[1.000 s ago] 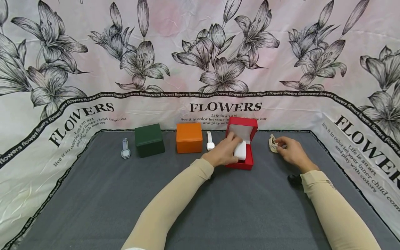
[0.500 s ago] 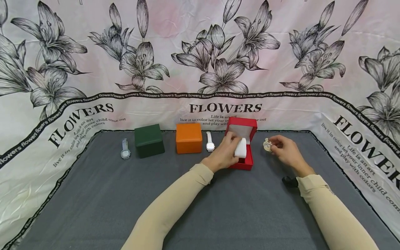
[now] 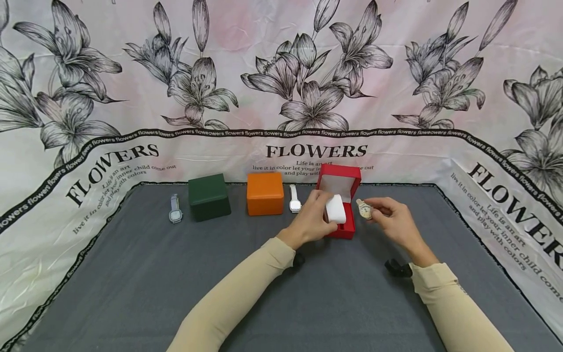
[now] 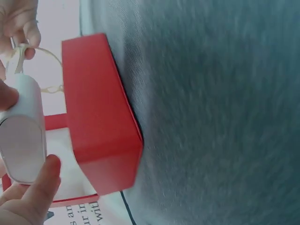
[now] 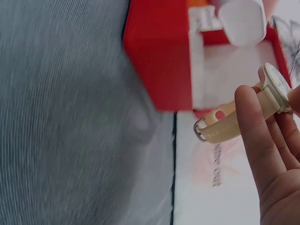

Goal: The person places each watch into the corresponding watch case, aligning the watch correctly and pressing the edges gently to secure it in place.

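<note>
My left hand [image 3: 310, 220] pinches a white watch cushion [image 3: 336, 209] between thumb and fingers, tilted over the red watch box [image 3: 347, 226]. The box's lid stands up at the back with its pale lining showing. Just right of the box, my right hand [image 3: 393, 220] holds a wristwatch [image 3: 364, 209] with a cream strap and a round pale dial. In the right wrist view the strap [image 5: 222, 129] curves round to its buckle, beside the fingers. From the left wrist, the cushion [image 4: 26, 126] shows its rounded end, with the red box [image 4: 98, 108] just beyond.
An orange box [image 3: 265, 193] and a green box [image 3: 209, 197] stand shut to the left along the back edge. A white watch [image 3: 294, 199] lies between the orange and red boxes. Farther left lies a pale blue watch [image 3: 175, 209]. Grey cloth [image 3: 334, 298] covers the table.
The right hand has brought the cream watch leftward to the red box, turning its dial into view. The left hand has raised the cushion out of the box and tilted it.
</note>
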The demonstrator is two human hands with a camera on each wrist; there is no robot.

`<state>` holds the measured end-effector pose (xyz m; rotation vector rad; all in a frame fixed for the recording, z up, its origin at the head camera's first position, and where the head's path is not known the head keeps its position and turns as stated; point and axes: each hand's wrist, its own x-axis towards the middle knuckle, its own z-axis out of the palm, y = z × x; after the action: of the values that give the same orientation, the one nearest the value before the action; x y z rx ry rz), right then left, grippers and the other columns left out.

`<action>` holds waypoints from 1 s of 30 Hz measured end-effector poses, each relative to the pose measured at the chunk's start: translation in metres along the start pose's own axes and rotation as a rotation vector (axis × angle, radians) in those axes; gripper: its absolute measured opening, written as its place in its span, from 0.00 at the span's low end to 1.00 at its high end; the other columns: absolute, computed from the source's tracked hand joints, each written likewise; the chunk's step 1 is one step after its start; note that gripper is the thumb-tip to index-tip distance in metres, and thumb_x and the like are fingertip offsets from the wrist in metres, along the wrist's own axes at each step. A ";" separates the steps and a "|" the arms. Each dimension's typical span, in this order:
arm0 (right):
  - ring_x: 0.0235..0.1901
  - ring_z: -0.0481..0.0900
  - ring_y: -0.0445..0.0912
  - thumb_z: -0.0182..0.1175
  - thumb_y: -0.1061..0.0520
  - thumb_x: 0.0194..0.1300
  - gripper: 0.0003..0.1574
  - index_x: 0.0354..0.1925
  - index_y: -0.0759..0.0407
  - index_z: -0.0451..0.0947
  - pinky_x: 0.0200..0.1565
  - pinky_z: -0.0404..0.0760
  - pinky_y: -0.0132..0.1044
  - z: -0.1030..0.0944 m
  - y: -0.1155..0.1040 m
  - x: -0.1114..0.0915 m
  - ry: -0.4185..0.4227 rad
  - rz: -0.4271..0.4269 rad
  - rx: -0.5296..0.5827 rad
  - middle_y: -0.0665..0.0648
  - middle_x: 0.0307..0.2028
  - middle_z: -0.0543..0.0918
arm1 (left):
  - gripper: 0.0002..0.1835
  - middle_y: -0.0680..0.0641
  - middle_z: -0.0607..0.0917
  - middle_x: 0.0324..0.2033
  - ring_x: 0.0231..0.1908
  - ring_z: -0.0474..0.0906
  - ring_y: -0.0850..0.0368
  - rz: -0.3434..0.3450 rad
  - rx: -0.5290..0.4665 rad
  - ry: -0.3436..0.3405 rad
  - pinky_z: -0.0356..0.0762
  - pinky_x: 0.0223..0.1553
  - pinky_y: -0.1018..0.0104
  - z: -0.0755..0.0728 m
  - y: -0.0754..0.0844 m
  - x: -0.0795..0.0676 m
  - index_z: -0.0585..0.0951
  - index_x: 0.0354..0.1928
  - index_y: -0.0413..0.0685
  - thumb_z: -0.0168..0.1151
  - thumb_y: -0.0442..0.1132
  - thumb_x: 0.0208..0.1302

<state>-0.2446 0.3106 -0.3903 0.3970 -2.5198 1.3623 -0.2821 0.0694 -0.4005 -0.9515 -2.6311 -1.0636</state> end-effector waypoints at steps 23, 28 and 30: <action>0.32 0.83 0.55 0.54 0.71 0.65 0.14 0.49 0.77 0.75 0.36 0.84 0.45 0.027 -0.069 -0.006 -0.057 -0.008 0.211 0.72 0.43 0.79 | 0.37 0.47 0.67 0.58 0.51 0.70 0.53 -0.076 -0.233 -0.014 0.75 0.47 0.72 0.001 0.007 -0.036 0.68 0.65 0.46 0.69 0.38 0.51; 0.31 0.83 0.55 0.54 0.72 0.65 0.14 0.48 0.77 0.76 0.36 0.84 0.45 0.032 -0.071 -0.004 -0.047 -0.027 0.220 0.72 0.42 0.79 | 0.36 0.46 0.67 0.58 0.50 0.72 0.50 -0.067 -0.253 -0.008 0.77 0.48 0.68 0.000 0.004 -0.039 0.68 0.65 0.45 0.68 0.38 0.52; 0.31 0.82 0.56 0.53 0.72 0.65 0.14 0.48 0.77 0.75 0.36 0.84 0.43 0.033 -0.071 -0.002 -0.043 -0.033 0.221 0.72 0.42 0.79 | 0.36 0.46 0.67 0.58 0.51 0.71 0.50 -0.062 -0.243 -0.011 0.77 0.49 0.67 0.000 0.003 -0.039 0.68 0.65 0.45 0.68 0.38 0.52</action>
<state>-0.2203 0.2456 -0.3537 0.5128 -2.3916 1.6418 -0.2493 0.0508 -0.4126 -0.9258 -2.5976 -1.4221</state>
